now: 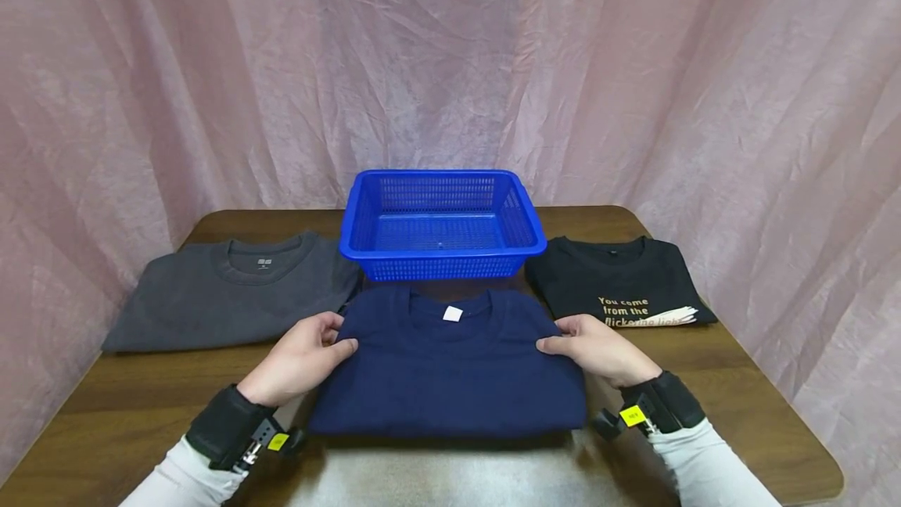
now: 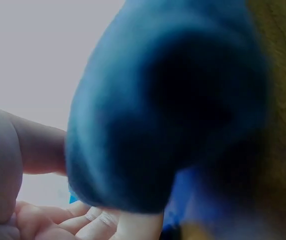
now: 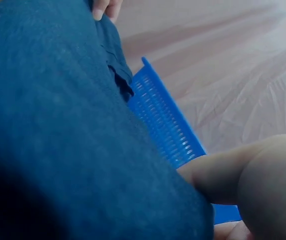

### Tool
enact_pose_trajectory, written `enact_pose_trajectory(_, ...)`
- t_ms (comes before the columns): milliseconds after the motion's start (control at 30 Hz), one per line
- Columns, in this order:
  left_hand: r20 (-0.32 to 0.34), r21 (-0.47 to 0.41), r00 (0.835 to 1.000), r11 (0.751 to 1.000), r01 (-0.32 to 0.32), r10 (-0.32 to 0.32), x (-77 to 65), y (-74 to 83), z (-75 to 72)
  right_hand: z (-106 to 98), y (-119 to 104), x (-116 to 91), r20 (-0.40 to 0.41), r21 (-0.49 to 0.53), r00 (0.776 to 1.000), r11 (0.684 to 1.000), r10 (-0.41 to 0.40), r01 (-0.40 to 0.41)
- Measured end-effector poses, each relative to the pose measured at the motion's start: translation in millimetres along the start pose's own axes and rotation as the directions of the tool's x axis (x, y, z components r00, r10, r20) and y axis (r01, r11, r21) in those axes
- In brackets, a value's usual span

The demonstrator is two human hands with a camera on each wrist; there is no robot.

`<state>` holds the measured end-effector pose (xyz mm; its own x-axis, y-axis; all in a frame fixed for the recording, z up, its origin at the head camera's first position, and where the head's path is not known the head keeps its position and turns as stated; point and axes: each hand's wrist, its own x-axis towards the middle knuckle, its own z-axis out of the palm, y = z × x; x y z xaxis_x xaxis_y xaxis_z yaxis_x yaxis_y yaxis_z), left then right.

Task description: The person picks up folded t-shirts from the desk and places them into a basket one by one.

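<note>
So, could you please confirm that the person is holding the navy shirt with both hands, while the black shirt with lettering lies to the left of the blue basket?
Not quite: the black shirt with lettering lies to the right of the blue basket, as the head view shows. The person is indeed holding the navy shirt with the left hand and right hand.

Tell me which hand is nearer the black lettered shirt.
Right. The right hand holds the navy shirt just in front of the black shirt; the left hand holds the navy shirt's opposite side, farther away.
</note>
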<state>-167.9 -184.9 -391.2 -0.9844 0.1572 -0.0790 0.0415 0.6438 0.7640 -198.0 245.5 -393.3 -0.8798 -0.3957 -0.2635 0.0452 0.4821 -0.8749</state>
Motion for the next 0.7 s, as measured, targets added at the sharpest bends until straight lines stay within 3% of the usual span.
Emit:
enact_pose_trajectory(533, -0.03, -0.02, 0.998, 0.999, -0.049, 0.049, -8.1, 22.8, -21.1, -14.7, -27.0, -16.0, -0.048, -0.049, 0.998, 0.998, -0.033, 0.031)
enact_pose_trajectory(700, -0.022, -0.075, 0.998, 0.996, -0.053, 0.051, -12.3, 29.0, -25.1, -16.8, -32.6, -18.1, -0.034, -0.01, 0.999, 1.0, -0.023, 0.023)
